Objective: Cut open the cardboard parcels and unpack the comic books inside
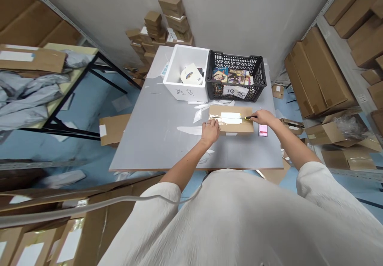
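A taped cardboard box [247, 127] with white labels lies on the grey table. My left hand [211, 131] grips its left front corner, the fingers bent over the top. Closed around a yellow and black box cutter [248, 117], my right hand [261, 117] is at the box's right end. The cutter points left over the top, near the white label; how deep its tip sits cannot be made out. Beside the box, below my right hand, lies a phone [263, 130] with a lit pink and white screen.
Behind the box stand a white foam bin [187, 92] and a black plastic crate [260, 84] holding colourful booklets. Paper scraps [190, 130] lie left of the box. Stacked cartons [172, 6] rise by the wall. A side table [74, 78] carries grey parcels; shelves [335, 34] with boxes flank the right.
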`<state>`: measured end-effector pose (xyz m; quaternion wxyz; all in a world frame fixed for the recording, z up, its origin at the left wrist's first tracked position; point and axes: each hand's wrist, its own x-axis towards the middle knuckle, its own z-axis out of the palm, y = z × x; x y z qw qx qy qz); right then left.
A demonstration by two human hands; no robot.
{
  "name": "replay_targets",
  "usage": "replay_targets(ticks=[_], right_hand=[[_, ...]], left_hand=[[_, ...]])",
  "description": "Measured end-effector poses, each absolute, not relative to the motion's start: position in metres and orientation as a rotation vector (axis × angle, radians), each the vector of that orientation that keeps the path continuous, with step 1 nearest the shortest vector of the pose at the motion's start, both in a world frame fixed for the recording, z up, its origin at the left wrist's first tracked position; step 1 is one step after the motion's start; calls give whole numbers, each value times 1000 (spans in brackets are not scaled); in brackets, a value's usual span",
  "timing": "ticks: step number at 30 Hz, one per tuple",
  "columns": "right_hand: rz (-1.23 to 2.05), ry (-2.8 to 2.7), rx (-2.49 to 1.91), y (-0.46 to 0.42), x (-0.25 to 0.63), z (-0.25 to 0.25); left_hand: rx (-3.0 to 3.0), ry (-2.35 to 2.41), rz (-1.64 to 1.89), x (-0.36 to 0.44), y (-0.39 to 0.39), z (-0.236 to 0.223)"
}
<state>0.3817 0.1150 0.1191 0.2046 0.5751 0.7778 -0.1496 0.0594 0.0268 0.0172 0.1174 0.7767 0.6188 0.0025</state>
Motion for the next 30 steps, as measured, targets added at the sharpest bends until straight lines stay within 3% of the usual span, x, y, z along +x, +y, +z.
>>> replay_targets(ticks=[30], right_hand=[[-477, 2103, 1810, 97, 485, 117]], left_hand=[[2209, 1882, -51, 67, 38, 17]])
